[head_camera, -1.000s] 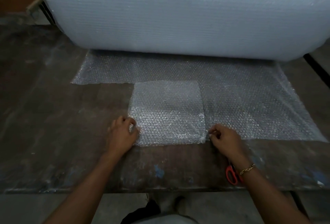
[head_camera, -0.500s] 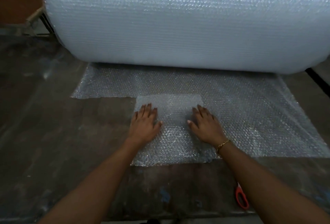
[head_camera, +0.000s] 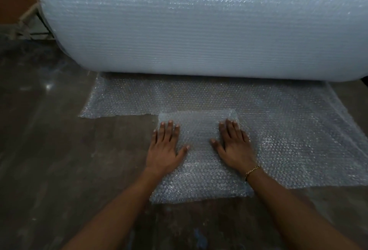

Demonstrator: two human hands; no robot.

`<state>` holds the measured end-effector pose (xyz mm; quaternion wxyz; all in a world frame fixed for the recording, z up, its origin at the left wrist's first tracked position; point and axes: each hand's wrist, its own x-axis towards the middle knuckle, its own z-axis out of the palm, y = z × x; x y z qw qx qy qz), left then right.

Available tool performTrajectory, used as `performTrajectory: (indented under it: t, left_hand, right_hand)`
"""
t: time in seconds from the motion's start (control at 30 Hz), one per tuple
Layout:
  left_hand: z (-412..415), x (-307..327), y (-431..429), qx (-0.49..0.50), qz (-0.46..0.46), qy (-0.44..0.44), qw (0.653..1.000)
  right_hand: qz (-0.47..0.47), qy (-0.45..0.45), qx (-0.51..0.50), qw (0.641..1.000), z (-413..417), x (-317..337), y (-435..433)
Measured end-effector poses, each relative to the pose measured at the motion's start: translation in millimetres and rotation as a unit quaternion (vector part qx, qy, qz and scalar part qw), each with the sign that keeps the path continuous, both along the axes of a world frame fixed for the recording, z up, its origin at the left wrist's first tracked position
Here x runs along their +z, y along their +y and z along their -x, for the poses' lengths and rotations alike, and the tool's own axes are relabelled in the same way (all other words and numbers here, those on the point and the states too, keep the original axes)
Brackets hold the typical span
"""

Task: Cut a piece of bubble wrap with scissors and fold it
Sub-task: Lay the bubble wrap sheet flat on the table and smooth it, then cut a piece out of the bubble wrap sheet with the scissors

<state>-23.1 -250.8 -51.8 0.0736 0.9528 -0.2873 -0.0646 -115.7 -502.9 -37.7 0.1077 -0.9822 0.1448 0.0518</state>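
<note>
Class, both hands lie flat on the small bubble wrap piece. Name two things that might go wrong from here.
1. The left hand and right hand only press flat on the cut piece; once they lift, the springy wrap may rise or unfold.
2. The piece's right edge meets the loose sheet from the roll, so sliding it may drag or bunch that sheet.
</note>
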Motion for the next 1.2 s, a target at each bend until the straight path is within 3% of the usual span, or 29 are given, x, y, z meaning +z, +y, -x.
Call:
performTrajectory:
  t: [0.23, 0.37, 0.67, 0.87, 1.03, 1.2]
  left_hand:
    - [-0.4, 6.1, -2.0, -0.001, 0.01, 0.0, 1.0]
    - [4.3, 23.2, -15.1, -0.013, 0.034, -0.025, 0.999]
    - [76.7, 46.9, -98.3, -0.155, 0.111, 0.004, 0.982]
    - [159.6, 48.7, -138.3, -0.246, 0.122, 0.042, 0.961]
    - [225.4, 44.5, -157.2, -0.209, 0.151, 0.124, 0.958]
    - [261.9, 36.6, -156.3, -0.152, 0.196, 0.181, 0.952]
  right_hand:
    - [-0.024, -0.008, -0.007, 1.0, 2.1, 10.6, -3.4]
    - [-0.038, -0.087, -0.045, 0.994, 22.4, 26.4, -12.4]
    - [-0.058, -0.136, -0.112, 0.983, 113.2, 35.7, -46.3]
    - [-0.13, -0.159, -0.163, 0.965, 201.8, 48.1, -58.1]
    - [-0.178, -0.141, -0.181, 0.957, 268.7, 49.4, -54.5]
    - [-0.09, -0.089, -0.149, 0.981, 301.7, 48.1, -40.4]
